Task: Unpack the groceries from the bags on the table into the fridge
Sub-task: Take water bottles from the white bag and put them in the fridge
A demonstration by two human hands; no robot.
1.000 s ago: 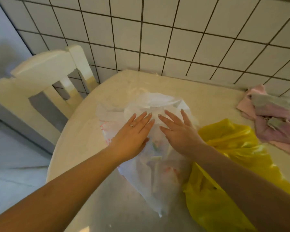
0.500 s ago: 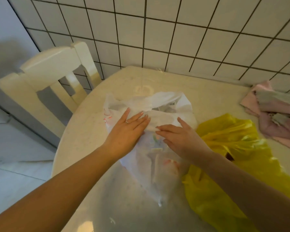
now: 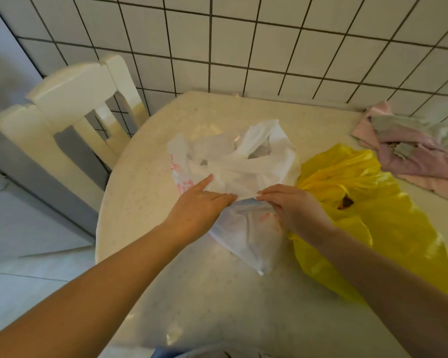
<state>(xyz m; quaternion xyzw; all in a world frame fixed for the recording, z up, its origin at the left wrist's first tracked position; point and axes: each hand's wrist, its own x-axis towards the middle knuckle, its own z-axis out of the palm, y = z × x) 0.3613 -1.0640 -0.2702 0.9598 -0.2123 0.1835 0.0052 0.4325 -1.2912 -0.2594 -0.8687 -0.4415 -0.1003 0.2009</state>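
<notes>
A white plastic bag with red print lies crumpled in the middle of the round cream table. My left hand and my right hand meet at its near fold and each pinches the same strip of white plastic between them. The bag's handles and mouth stand up behind my hands. What is inside shows only as faint coloured shapes through the plastic. A yellow plastic bag lies flat to the right, touching the white bag, with a small dark hole in it.
A cream wooden chair stands at the table's left, against the tiled wall. A heap of pink and grey cloths lies at the table's far right. Pale floor tiles show at the lower left.
My hands were pressing flat on the white bag. They have drawn back toward me and now pinch a fold of it, and the bag's far end has lifted and bunched up.
</notes>
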